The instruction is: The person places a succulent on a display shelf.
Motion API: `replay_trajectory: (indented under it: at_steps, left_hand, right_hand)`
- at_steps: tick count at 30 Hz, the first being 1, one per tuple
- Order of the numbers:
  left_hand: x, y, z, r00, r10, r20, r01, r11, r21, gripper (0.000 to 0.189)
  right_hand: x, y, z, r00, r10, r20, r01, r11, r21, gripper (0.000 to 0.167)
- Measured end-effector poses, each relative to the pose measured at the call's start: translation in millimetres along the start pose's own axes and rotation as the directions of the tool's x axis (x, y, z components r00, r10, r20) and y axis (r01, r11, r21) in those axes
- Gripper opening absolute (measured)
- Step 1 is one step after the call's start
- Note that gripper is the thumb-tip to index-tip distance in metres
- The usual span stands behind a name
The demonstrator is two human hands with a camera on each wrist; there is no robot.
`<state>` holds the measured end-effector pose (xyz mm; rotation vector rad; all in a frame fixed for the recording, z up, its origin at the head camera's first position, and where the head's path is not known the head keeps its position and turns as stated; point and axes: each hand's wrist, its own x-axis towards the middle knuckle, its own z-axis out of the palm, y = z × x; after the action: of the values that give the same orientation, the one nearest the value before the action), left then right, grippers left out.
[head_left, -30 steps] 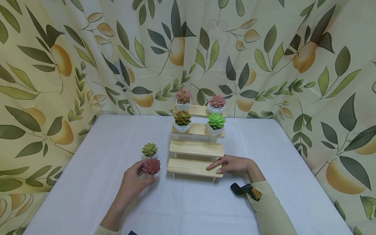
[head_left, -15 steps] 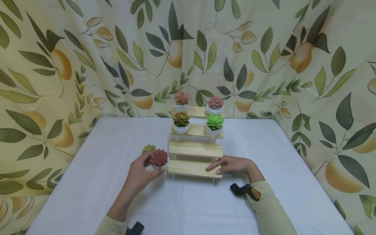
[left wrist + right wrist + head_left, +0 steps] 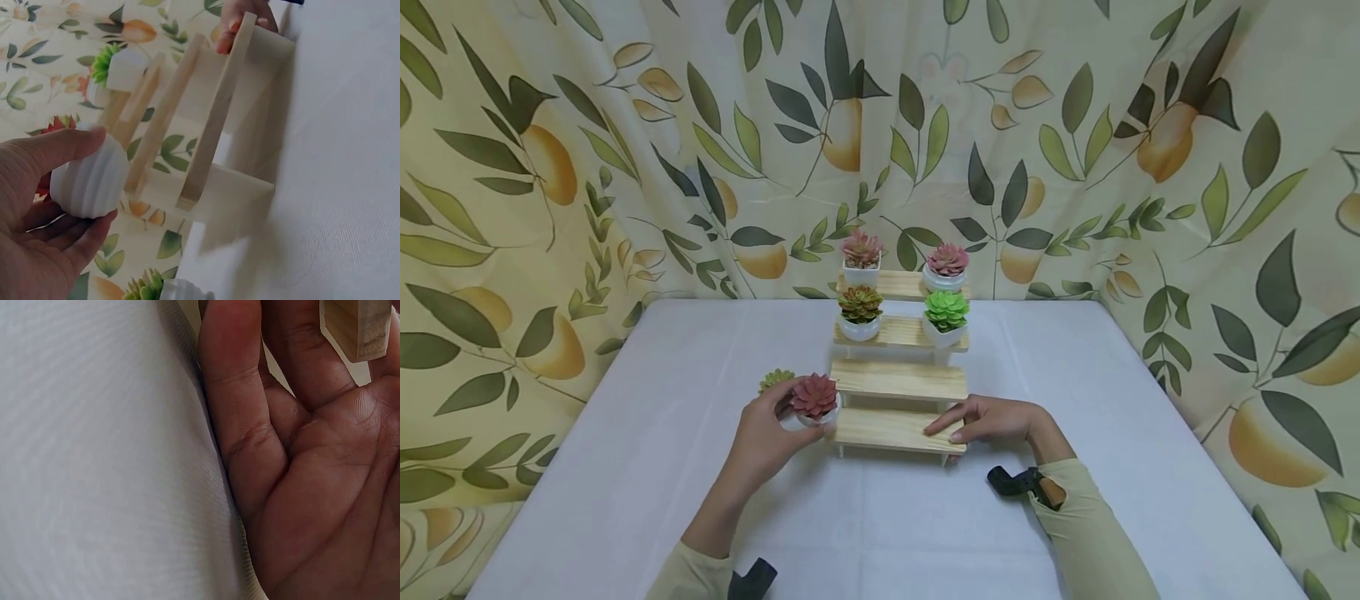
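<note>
My left hand [image 3: 771,433] holds a small potted succulent [image 3: 815,396] with dark red leaves by its pot, thumb and fingers on opposite sides. In the left wrist view its ribbed white pot [image 3: 90,178] is off the table, beside the left end of the wooden step stand [image 3: 898,381]. My right hand [image 3: 996,419] grips the right end of the stand's lowest step [image 3: 880,429], some fingers on top and others below the board. Behind my left hand stands a yellow-green succulent [image 3: 777,380], its pot hidden in the head view.
On the top step sit a pink succulent [image 3: 861,250] and a rose one [image 3: 947,262]. One step down are a brownish-green succulent [image 3: 860,307] and a bright green one [image 3: 946,312]. The stand rests on a white-covered table [image 3: 880,525] before a patterned curtain [image 3: 1075,125].
My left hand has carried the red succulent to the right and slightly away from me, up to the stand's left end. The right hand stays in place on the lowest step.
</note>
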<state>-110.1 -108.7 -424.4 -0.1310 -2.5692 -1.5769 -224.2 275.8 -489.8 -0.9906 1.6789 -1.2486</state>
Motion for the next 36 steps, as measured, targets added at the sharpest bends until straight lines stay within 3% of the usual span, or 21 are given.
replay_trajectory:
  at_steps: [24,36]
  left_hand:
    - [10.5,8.6,3.9,1.0,-0.008,0.013,0.009,0.999,-0.037,0.07]
    - [13.4,9.0,7.9,0.999,0.031,0.033,-0.028,0.996,-0.088,0.071]
  right_hand:
    - [-0.5,-1.1,-0.4,1.0,-0.022,0.005,0.022,1.0,0.011,0.034]
    - [0.8,-2.0,0.1,1.0,-0.014,0.006,0.014,1.0,0.006,0.033]
